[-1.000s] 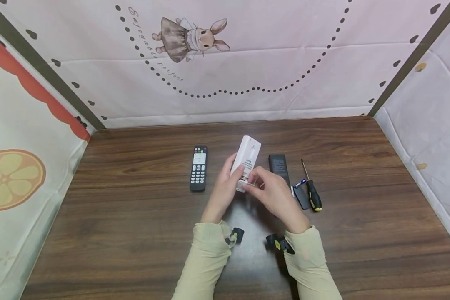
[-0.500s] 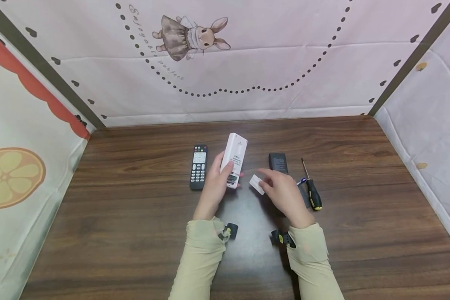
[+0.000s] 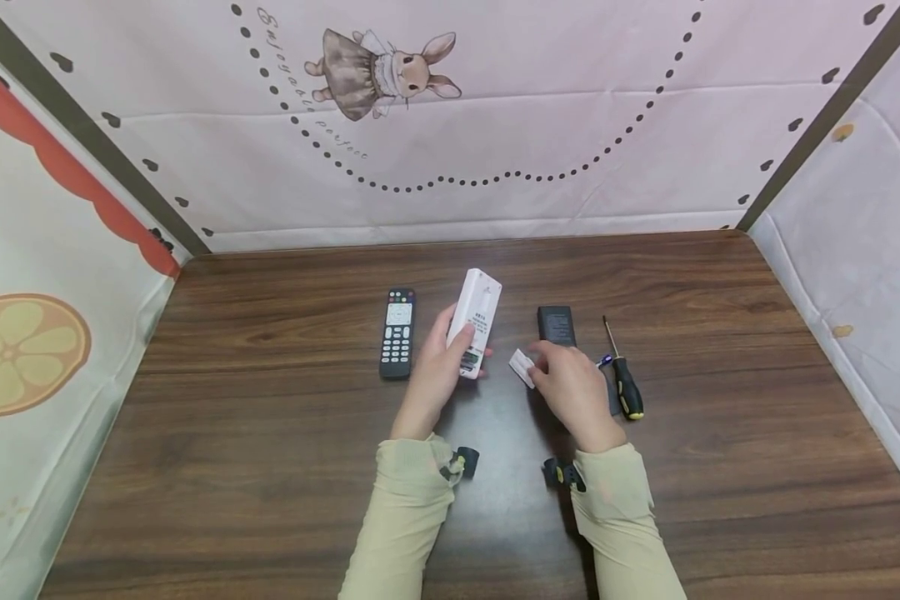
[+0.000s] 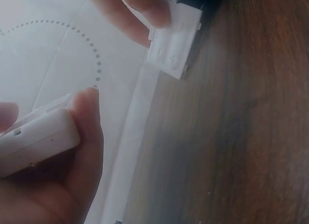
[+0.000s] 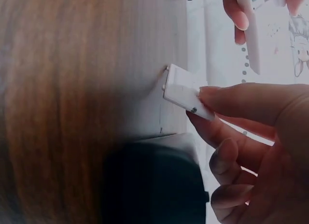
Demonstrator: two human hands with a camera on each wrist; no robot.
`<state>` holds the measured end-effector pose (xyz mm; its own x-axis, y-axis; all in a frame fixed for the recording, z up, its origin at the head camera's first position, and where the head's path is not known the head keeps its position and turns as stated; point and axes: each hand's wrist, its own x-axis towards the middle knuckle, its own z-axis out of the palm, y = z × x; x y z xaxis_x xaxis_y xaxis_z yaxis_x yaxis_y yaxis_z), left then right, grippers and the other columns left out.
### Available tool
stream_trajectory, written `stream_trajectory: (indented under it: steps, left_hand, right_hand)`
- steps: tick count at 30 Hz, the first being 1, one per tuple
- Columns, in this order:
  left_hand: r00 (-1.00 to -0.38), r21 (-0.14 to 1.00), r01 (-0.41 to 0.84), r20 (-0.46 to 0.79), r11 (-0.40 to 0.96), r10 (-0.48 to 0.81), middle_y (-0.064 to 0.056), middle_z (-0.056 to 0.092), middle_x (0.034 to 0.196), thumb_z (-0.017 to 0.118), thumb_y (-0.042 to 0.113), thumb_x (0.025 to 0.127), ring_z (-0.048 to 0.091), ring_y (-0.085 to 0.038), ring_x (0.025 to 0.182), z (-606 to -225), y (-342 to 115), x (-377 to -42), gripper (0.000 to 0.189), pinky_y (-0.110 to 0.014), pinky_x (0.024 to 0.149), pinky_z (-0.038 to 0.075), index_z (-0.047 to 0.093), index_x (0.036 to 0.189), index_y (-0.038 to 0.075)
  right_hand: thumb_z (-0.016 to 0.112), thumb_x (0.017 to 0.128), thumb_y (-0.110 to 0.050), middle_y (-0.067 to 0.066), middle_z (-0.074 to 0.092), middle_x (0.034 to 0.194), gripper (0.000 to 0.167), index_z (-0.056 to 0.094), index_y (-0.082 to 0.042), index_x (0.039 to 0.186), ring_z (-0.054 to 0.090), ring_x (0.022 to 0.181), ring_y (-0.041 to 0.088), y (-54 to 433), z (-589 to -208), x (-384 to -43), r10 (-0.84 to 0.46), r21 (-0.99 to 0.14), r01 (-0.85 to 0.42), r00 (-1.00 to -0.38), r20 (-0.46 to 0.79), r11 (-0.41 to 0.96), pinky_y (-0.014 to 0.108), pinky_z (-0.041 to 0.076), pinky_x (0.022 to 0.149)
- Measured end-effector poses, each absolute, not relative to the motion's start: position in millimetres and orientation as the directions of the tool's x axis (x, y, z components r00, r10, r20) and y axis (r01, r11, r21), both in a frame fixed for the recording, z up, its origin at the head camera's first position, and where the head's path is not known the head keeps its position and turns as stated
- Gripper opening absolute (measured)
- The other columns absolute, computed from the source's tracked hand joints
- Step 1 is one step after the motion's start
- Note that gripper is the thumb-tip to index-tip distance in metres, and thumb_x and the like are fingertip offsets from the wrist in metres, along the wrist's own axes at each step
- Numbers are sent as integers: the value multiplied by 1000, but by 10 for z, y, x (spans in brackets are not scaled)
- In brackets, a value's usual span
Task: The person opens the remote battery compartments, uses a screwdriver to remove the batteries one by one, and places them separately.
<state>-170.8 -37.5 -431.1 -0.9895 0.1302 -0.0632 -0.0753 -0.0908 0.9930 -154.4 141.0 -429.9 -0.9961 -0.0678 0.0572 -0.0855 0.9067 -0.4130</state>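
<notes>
My left hand (image 3: 433,371) grips a white remote control (image 3: 482,300) tilted with its printed back toward the head camera, the thumb laid across it. Its battery compartment (image 3: 469,360) is uncovered at the near end, dark with some green inside. To the right, my right hand (image 3: 576,390) pinches a small white battery cover (image 3: 522,368) between thumb and index finger. In the right wrist view the cover (image 5: 182,89) is held by one end, above the wooden table. The left wrist view shows the cover's (image 4: 174,45) face and small edge tabs.
A black remote control (image 3: 397,335) with white buttons lies left of my left hand. Behind my right hand rests a black remote-like case (image 3: 557,325). A screwdriver (image 3: 627,390), a blue battery (image 3: 604,361) and a dark flat cover (image 3: 612,398) are at the right, partly behind the hand.
The cover has come off the white remote and moved right in my right hand. My left hand went left with the remote, then slightly back to the right.
</notes>
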Motion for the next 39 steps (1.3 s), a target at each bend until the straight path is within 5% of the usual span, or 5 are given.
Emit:
stream_trajectory:
  steps: [23,34,39]
  left_hand:
    - [-988,993,-74,-59,-97,146,-17,54,105,45,27,94,57,-43,89,-4327,-374,-1724,41,-57,64,45,34,134,21]
    - [-985,990,-98,-82,-103,151,-20,52,109,41,22,96,62,-31,81,-4275,-374,-1699,41,-56,66,47,32,135,17]
    - [-987,988,-101,-85,-113,136,-19,54,106,38,22,96,61,-38,84,-4283,-366,-1702,38,-55,65,47,33,134,19]
  right_hand:
    - [71,73,-12,5,55,85,29,67,-15,101,53,64,20,1347,-4374,-1521,-101,-364,-135,-989,111,921,35,41,48]
    - [69,76,-22,5,53,88,36,62,-14,111,51,70,20,1523,-4269,-1555,-68,-456,-83,-996,51,886,36,40,56]
    - [67,78,-22,7,50,83,38,60,-10,113,47,71,21,1838,-4232,-1570,2,-519,-24,-999,49,854,35,36,59]
